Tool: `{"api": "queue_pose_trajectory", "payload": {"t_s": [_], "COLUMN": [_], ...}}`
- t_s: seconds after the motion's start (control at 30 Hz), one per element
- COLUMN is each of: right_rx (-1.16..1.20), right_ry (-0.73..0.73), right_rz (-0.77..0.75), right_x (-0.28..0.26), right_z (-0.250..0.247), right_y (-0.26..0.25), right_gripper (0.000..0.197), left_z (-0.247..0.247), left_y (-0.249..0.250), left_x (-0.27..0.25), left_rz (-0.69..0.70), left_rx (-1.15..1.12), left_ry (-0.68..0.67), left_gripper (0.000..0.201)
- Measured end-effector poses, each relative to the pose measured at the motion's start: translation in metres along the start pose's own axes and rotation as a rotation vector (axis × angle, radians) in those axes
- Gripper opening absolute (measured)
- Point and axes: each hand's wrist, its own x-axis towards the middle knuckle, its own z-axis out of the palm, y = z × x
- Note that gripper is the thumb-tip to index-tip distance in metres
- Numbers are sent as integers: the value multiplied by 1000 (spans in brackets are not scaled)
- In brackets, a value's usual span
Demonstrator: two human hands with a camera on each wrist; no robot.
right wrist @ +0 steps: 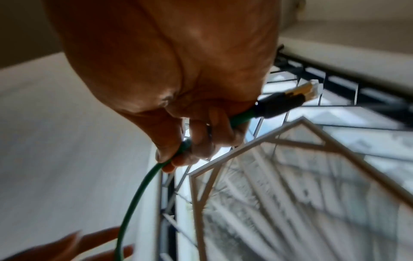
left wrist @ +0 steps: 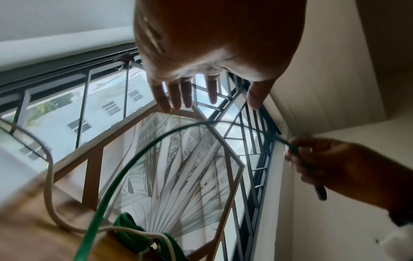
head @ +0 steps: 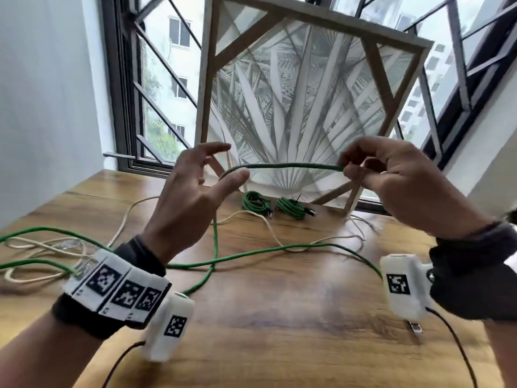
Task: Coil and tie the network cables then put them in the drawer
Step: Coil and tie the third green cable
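Note:
A long green network cable arches in the air between my hands and trails down across the wooden table. My right hand pinches it near its end; the black-booted plug sticks out past the fingers in the right wrist view. My left hand is open with fingers spread, and the cable passes just under it; I cannot tell whether it touches. Two coiled green cables lie by the frame. A loose cream cable winds over the table.
A large framed palm-leaf picture leans against the barred window at the back of the table. A white wall stands on the left. No drawer is in view.

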Motion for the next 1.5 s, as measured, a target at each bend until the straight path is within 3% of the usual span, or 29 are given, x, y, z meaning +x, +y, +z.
{"api": "queue_pose_trajectory", "payload": {"t_s": [0.07, 0.17, 0.3, 0.37, 0.57, 0.77, 0.97, 1.27, 1.5], "right_rx": [246, 573, 915, 1012, 982, 1453, 1580, 1697, 1914], "right_ry": [-28, -67, -52, -123, -341, -725, -849, -826, -629], "right_rz": [-35, -14, 87, 112, 149, 291, 278, 312, 215], "right_x": [-1, -1, 6, 9, -1, -23, -25, -26, -23], "right_z": [20, 49, 78, 90, 120, 139, 141, 135, 116], "right_y": [-16, -29, -27, -25, -26, -37, -44, -44, -42], "right_gripper": [8, 10, 12, 9, 52, 74, 104, 71, 50], "left_z": [-3, -2, -4, -7, -12, -8, -5, -5, -5], "left_y": [5, 10, 9, 9, 5, -1, -2, -11, -10], "left_x": [-2, -4, -1, 1, 5, 3, 5, 8, 6], "left_rz": [143, 265, 318, 325, 295, 261, 191, 53, -4], "left_rx": [91, 67, 4, -46, -113, -79, -83, -20, 7], "left_ry": [-21, -41, 125, 206, 297, 263, 288, 168, -195], "left_gripper": [54, 40, 43, 40, 20, 15, 22, 17, 23]}}
